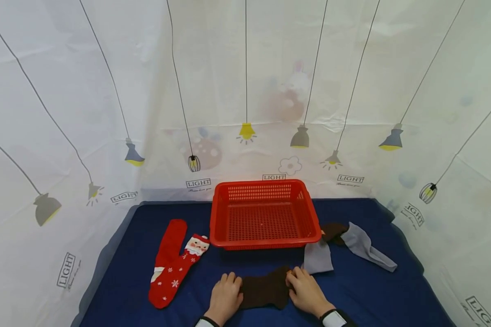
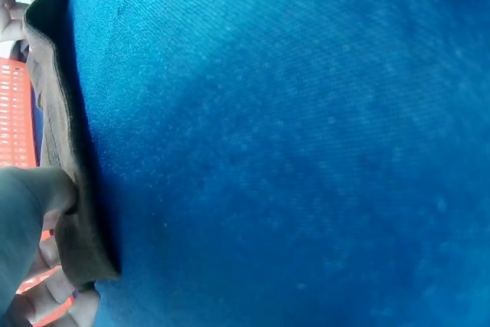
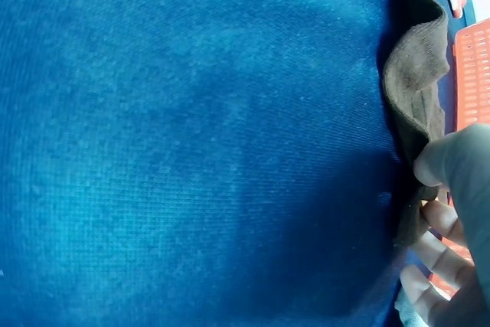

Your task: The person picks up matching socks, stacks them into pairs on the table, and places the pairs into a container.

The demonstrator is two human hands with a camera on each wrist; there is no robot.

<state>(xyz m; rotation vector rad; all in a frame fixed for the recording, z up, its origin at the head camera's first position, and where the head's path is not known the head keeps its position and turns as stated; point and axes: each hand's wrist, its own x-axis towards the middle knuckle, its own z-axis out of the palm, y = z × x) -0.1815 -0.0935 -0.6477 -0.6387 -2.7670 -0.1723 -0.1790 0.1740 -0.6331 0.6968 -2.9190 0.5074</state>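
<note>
A brown sock (image 1: 263,289) lies stretched sideways on the blue cloth, between my two hands. At its left end my left hand (image 1: 227,294) grips the fabric; the left wrist view has the thumb on the near side of the sock (image 2: 63,124) and fingers beyond it. My right hand (image 1: 307,290) pinches the other end, where a small orange patch shows by the fingertips. In the right wrist view the edge of the sock (image 3: 417,74) stands up in a wavy fold. A grey sock piece (image 1: 318,257) lies just beyond the right hand.
A red plastic basket (image 1: 266,244) stands behind the hands. To the left lies a pair of red socks (image 1: 172,272) with a Santa face and snowflakes. Right of the basket are another brown sock (image 1: 334,231) and a grey sock (image 1: 368,247). Blue cloth (image 1: 122,290) covers the table.
</note>
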